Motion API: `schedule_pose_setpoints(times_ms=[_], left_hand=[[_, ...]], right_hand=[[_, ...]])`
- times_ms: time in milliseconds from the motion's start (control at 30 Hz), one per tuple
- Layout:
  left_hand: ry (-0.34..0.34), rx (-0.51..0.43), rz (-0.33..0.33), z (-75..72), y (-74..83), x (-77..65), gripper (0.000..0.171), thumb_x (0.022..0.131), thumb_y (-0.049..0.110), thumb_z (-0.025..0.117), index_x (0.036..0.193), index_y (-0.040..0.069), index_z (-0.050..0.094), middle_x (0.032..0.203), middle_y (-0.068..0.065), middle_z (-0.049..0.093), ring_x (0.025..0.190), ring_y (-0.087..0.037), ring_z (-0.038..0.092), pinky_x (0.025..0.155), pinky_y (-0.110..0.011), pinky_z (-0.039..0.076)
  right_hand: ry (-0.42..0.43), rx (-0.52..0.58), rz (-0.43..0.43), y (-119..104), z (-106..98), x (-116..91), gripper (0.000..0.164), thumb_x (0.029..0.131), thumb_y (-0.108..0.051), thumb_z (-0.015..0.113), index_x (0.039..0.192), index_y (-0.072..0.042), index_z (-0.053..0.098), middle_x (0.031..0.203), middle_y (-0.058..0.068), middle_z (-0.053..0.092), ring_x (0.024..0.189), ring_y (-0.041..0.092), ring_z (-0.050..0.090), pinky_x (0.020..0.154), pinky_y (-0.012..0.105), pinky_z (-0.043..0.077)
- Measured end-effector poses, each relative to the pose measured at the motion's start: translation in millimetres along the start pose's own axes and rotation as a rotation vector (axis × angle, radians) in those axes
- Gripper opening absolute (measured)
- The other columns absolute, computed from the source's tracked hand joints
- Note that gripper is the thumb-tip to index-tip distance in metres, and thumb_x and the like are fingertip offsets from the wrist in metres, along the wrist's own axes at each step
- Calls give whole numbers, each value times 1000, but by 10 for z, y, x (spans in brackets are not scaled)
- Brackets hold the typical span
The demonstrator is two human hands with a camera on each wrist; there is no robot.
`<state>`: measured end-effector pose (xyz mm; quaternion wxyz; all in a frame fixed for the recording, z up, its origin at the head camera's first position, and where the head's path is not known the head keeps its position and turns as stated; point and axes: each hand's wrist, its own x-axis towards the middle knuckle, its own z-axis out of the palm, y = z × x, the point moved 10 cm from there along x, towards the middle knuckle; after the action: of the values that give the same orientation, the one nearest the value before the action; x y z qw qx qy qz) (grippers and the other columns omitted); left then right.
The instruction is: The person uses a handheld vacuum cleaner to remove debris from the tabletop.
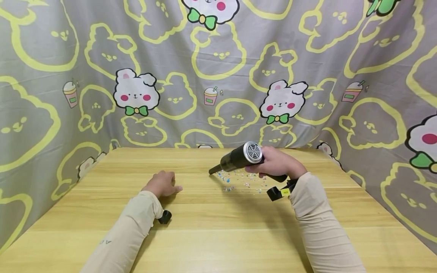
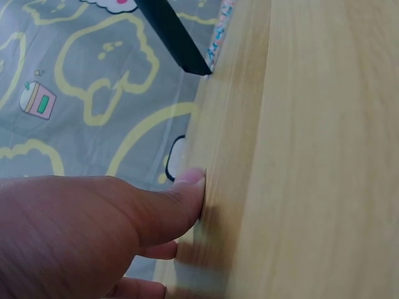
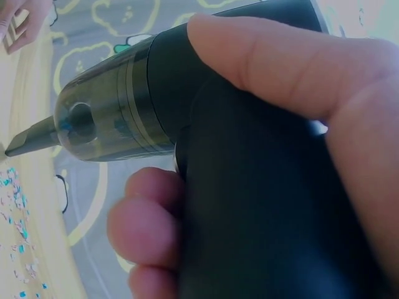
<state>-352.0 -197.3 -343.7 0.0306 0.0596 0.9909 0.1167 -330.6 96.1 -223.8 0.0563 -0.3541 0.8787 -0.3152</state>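
Note:
My right hand grips the pistol handle of a black handheld vacuum cleaner. In the right wrist view its smoky clear dust cup shows, with fingers curled round the handle and the thumb lying along the body. The narrow nozzle slants down to the tabletop at the left edge of a scatter of small blue, pink and white bits. Left of the bits, my left hand rests at the wooden surface, fingers loosely bent and holding nothing.
The wooden table stretches across the view. A grey curtain with yellow outlines and white rabbit faces hangs behind it and along both sides. Each wrist wears a black camera mount.

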Motion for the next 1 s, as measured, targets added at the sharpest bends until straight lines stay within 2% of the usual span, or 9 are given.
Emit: schedule_pose_setpoints(times_ms=[133,333,667,833,1000], left_hand=[[12,1,10,-20,1,-9,43,87,39,66,103,0,58,102,-20,61,95,-40,55,83,-52,48],[12,-2,11,-48,3,3,44,88,39,65,106,-1,58,105,-21,60,96,-39,56,84,-52,49],[-6,6,2,9,3,16,45,89,39,64,109,0,57,109,-21,59,100,-40,55,85,-52,49],[-10,8,3,-27,-1,18,46,89,40,64,109,0,57,108,-22,59,100,-40,54,85,-52,48],[-10,6,3,-13,-22,4,45,89,40,64,108,-1,57,107,-21,60,98,-39,55,85,-52,48]], right_hand=[[-2,-5,-6,-22,-5,13,35,83,-25,73,111,-7,62,82,9,65,55,18,62,60,36,55],[8,5,-12,-51,-28,29,35,84,-21,73,113,-7,61,84,10,65,56,22,63,60,37,55],[30,1,-6,30,7,23,38,83,-24,73,115,-7,61,87,10,68,56,21,64,59,36,55],[38,-11,-19,9,-9,55,36,83,-25,73,112,-7,62,85,10,69,59,29,65,59,36,55],[52,-5,-14,14,1,83,35,83,-23,73,111,-6,62,85,11,68,56,24,64,58,36,55]])
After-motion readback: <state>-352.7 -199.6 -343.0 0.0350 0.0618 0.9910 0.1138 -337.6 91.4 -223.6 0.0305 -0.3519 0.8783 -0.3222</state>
